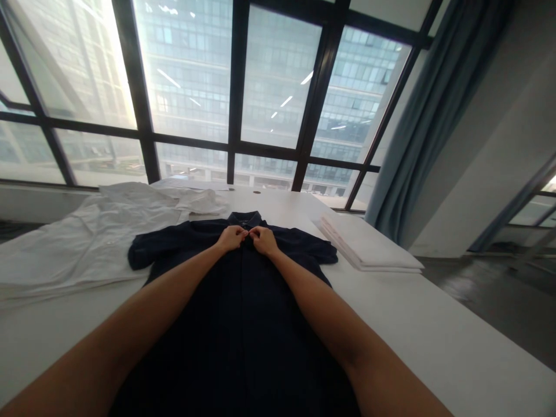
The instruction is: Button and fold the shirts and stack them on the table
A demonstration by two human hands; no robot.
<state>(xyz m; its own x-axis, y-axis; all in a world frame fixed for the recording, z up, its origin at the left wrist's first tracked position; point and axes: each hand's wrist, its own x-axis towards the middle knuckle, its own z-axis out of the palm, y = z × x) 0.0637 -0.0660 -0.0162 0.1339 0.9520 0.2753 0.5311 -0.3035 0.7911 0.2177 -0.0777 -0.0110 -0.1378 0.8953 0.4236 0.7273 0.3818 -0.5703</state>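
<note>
Here, dark shirt (pixel 241 324) spread on counter (pixel 399 330), its upper front under left hand (pixel 232 237) and right hand (pixel 263 240), both pinching cloth just below collar (pixel 244 218).

Two hands, one left hand (pixel 230 238) and one right hand (pixel 263 239), are at one navy short-sleeved shirt (pixel 241 313), with one collar (pixel 244 219) and two sleeves (pixel 150 249), between the left and right edges of one white table (pixel 417 330). Toward the left edge lie white garments (pixel 104 234), too overlapped to count. By the right edge is one folded white stack (pixel 369 240), at least two layers. Near the far edge: two small dark round holes (pixel 256 192). Beyond the right edge: at least one blue curtain (pixel 428 127).
</note>
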